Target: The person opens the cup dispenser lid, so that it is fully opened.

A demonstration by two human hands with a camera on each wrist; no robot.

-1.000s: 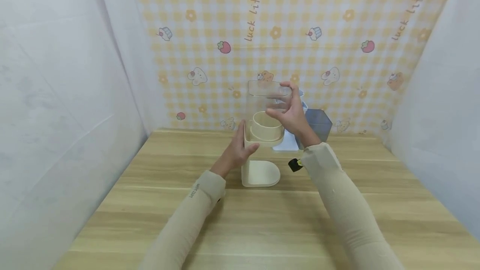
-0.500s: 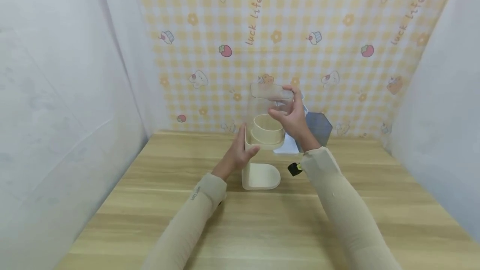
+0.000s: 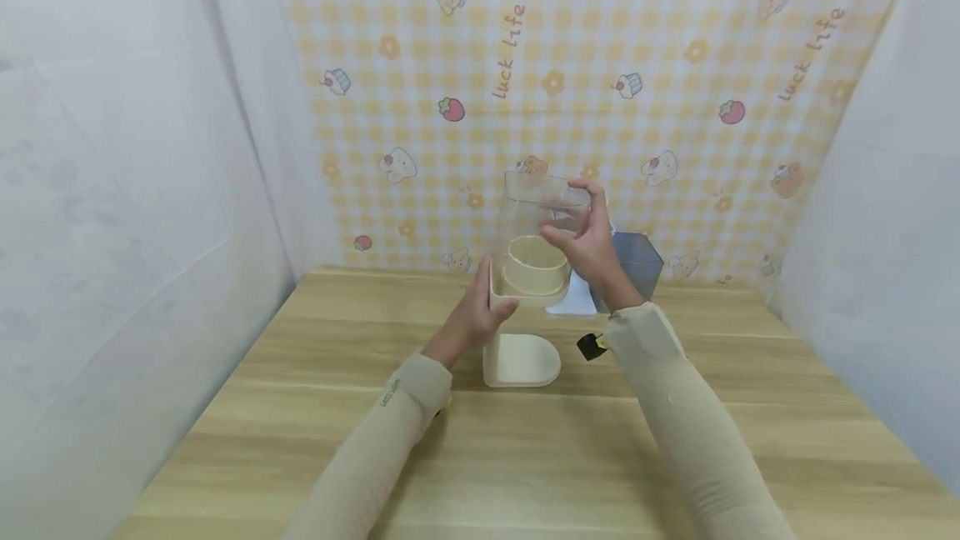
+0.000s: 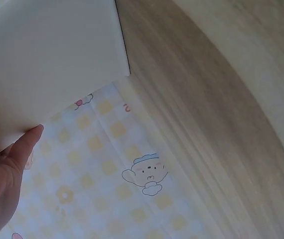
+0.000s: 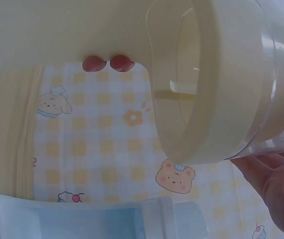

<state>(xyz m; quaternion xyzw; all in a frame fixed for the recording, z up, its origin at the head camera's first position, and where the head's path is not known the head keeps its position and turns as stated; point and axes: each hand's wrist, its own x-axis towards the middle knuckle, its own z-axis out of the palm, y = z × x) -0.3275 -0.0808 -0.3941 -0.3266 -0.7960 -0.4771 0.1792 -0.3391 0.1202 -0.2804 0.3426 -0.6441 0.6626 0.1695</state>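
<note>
A cream dispenser stand [image 3: 525,361] with a rounded base stands upright on the table. At its top sits a cream cup-like ring [image 3: 536,277], inside the lower part of a clear container [image 3: 536,188]. My left hand [image 3: 471,317] grips the stand's upper left side, thumb at the front; the left wrist view shows the stand's flat cream back [image 4: 47,59] against those fingers. With thumb and fingers spread round its right side, my right hand [image 3: 591,247] holds the clear container. Two left fingertips [image 5: 122,63] show past the cream edge in the right wrist view.
Behind the right forearm stands a second dispenser with a translucent blue container [image 3: 637,261] and a white base [image 3: 573,297]. A small black piece [image 3: 591,347] shows beside the right cuff. A checked cloth [image 3: 555,107] hangs along the table's back edge.
The clear container's top has tipped slightly down to the right, my right hand moving with it. Both hands keep their hold. The whole scene sits a little lower in the head view.
</note>
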